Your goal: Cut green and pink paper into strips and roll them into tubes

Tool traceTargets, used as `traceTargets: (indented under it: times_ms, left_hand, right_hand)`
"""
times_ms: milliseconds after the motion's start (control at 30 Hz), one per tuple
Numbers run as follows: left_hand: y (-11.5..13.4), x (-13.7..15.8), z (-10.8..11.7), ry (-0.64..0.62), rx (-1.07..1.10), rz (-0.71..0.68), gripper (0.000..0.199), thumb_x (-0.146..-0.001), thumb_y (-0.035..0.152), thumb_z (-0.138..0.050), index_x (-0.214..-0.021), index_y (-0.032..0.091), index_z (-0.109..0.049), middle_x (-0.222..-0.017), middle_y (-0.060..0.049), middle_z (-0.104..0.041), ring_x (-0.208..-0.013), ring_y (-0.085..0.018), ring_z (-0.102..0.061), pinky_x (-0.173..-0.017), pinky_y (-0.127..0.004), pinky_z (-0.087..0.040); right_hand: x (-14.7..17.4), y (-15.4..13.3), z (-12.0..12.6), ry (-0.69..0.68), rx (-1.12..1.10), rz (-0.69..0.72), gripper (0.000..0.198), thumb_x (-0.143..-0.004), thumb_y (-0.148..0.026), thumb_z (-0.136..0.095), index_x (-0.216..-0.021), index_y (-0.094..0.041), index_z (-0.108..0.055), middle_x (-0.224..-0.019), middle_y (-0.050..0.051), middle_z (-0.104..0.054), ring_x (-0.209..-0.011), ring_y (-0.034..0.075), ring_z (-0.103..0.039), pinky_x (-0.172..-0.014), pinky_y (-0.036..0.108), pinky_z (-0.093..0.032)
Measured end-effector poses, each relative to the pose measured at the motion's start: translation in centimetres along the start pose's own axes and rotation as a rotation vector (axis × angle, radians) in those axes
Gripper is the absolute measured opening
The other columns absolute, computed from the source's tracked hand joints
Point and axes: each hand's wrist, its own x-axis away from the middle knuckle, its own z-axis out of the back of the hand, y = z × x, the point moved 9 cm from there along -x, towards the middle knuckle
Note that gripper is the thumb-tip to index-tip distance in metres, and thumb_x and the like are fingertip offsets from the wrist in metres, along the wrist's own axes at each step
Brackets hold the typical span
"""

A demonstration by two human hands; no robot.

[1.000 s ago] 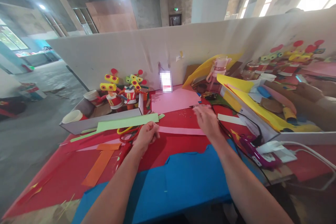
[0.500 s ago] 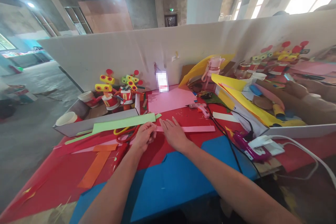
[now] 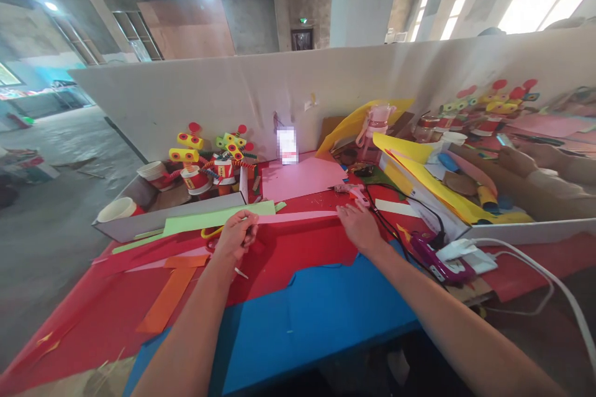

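Note:
A narrow pink paper strip (image 3: 298, 217) stretches between my two hands above the red table covering. My left hand (image 3: 239, 234) is closed in a pinch on the strip's left end. At its right end, the fingertips of my right hand (image 3: 362, 228) hold the paper, with the fingers fairly straight. Partly hidden behind my left hand is a yellow loop-shaped handle (image 3: 212, 232). A small white tip (image 3: 241, 273) shows below that hand; what it belongs to cannot be made out. Light green paper strips (image 3: 209, 218) lie to the left.
Paper robot figures (image 3: 195, 180) and cups stand in a box at left. Blue sheets (image 3: 316, 316) cover the front edge. A pink glue gun (image 3: 356, 192), cables and a purple power strip (image 3: 447, 263) lie right, beside a craft box (image 3: 535, 231). Another person's hands (image 3: 516, 158) are far right.
My right hand has slid rightward along the pink strip to its far end. My left hand has shifted left with the other end, and the strip now spans the gap between them.

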Motion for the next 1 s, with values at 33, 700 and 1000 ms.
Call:
traceTargets:
  times_ms: [33,700,1000]
  left_hand:
    - [0.1,0.0,0.1,0.002,-0.006,0.006,0.032,-0.059,0.032,-0.07,-0.071,0.02,-0.043,-0.04,0.009,-0.048,-0.028,-0.003,-0.027,-0.031,-0.014,-0.017]
    - [3.1,5.0,-7.1,-0.06,-1.259,-0.732,0.029,-0.089,0.016,-0.037,-0.102,0.018,-0.062,-0.109,-0.011,-0.068,-0.106,-0.021,-0.062,-0.091,-0.033,-0.049]
    - [-4.1,6.5,-7.8,-0.324,-1.56,-0.506,0.07,-0.072,-0.006,-0.034,-0.138,0.013,-0.047,-0.147,-0.012,-0.042,-0.138,-0.022,-0.036,-0.111,-0.041,-0.037]
  right_hand:
    - [0.3,1.1,-0.1,-0.013,0.01,-0.015,0.041,-0.09,-0.005,-0.037,-0.123,-0.007,-0.06,-0.12,0.017,-0.066,-0.117,0.025,-0.057,-0.112,0.044,-0.026]
    - [2.5,-12.9,0.5,-0.338,-0.514,0.262,0.068,-0.097,-0.056,-0.022,-0.151,-0.016,-0.021,-0.157,0.007,-0.02,-0.146,0.03,-0.011,-0.116,0.059,-0.003]
    - [4.1,-8.7,0.5,-0.331,-0.48,0.253,0.064,-0.097,-0.056,-0.018,-0.151,-0.022,-0.021,-0.157,0.003,-0.02,-0.146,0.025,-0.011,-0.118,0.054,-0.008]
